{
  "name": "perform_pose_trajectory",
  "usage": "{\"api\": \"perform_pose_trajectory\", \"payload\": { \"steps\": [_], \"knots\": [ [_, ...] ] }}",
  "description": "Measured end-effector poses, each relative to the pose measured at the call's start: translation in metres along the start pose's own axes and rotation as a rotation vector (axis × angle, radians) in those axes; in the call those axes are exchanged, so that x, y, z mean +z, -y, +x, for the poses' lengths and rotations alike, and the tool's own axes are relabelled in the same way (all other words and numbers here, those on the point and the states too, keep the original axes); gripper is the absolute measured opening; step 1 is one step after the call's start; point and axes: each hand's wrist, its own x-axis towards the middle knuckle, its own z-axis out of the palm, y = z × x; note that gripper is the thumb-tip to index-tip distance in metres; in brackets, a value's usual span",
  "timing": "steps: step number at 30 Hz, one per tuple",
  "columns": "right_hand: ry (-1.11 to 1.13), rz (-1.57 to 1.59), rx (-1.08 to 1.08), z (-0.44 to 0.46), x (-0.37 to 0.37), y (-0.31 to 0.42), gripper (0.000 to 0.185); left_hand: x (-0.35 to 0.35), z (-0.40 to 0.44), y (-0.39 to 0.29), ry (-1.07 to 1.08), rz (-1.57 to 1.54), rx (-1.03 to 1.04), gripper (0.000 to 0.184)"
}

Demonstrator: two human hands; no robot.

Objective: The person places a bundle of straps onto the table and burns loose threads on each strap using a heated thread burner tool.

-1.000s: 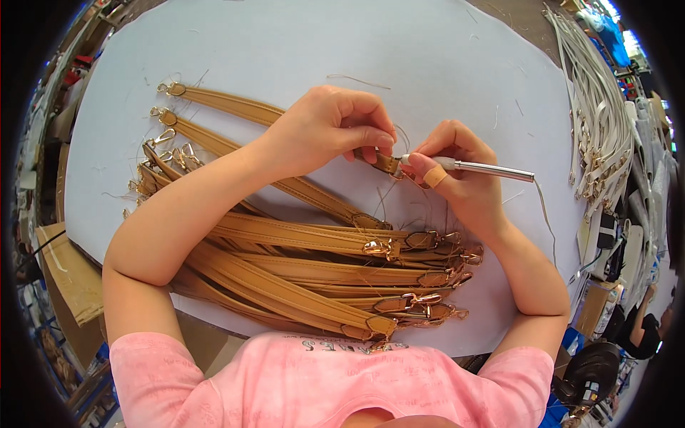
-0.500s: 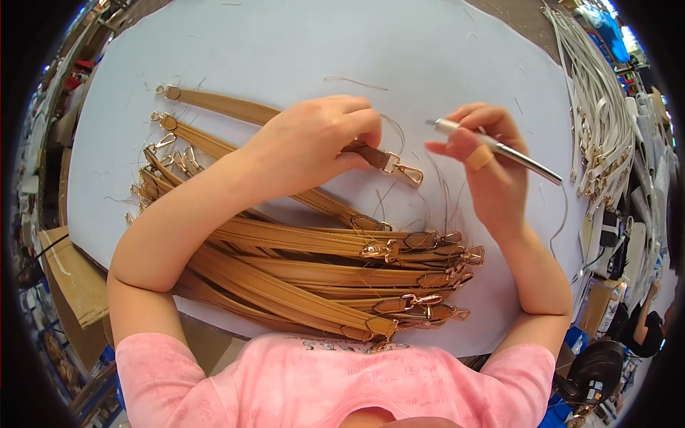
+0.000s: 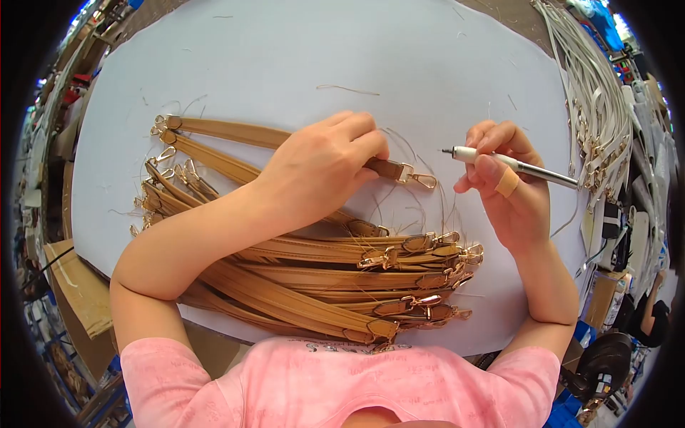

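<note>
My left hand is closed round a tan leather strap near its right end, where a gold clasp sticks out past the fingers. To the right, my right hand holds a white and silver pen-like tool with a thin dark tip and a cord at its back end. The tip points left, apart from the clasp. Below both hands lies a pile of tan straps with gold clasps. Loose threads lie around the strap ends.
A bundle of pale straps with gold clasps hangs over the right edge of the white table. Cardboard stands at the lower left. Another person is partly visible at the far right.
The tool in my right hand has moved right, away from the strap end. My left hand has shifted down, and the strap's far end has swung lower; its clasp now points right.
</note>
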Motion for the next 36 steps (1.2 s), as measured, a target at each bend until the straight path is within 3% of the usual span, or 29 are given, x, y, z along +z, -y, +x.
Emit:
{"api": "perform_pose_trajectory", "payload": {
  "steps": [4,9,11,18,21,24,29,36],
  "knots": [
    [-0.134,-0.075,-0.037,-0.007,0.007,-0.007,0.008,-0.006,-0.004,-0.01,0.2,0.06,0.034,0.018],
    [-0.009,-0.05,0.025,-0.009,-0.007,-0.024,0.007,-0.025,0.003,-0.032,0.404,0.044,-0.038,0.015],
    [0.088,-0.056,0.052,-0.005,-0.014,-0.03,0.006,-0.03,0.007,-0.037,0.403,0.071,-0.063,0.015],
    [0.052,0.067,0.039,-0.005,-0.021,-0.033,0.008,0.0,0.015,-0.037,0.273,0.066,-0.177,0.019],
    [0.056,0.051,0.021,-0.006,-0.02,-0.032,0.009,0.004,0.021,-0.032,0.345,-0.278,-0.46,0.022],
    [0.066,0.007,0.017,-0.008,-0.017,-0.033,0.009,0.007,0.022,-0.025,0.321,-0.348,-0.484,0.022],
    [0.071,-0.283,-0.019,-0.007,-0.009,-0.039,0.01,0.007,0.019,-0.017,0.275,-0.508,-0.612,0.02],
    [0.092,-0.526,0.059,-0.008,-0.005,-0.038,0.011,-0.009,0.016,-0.006,0.388,-0.687,-0.586,0.021]
  ]
}}
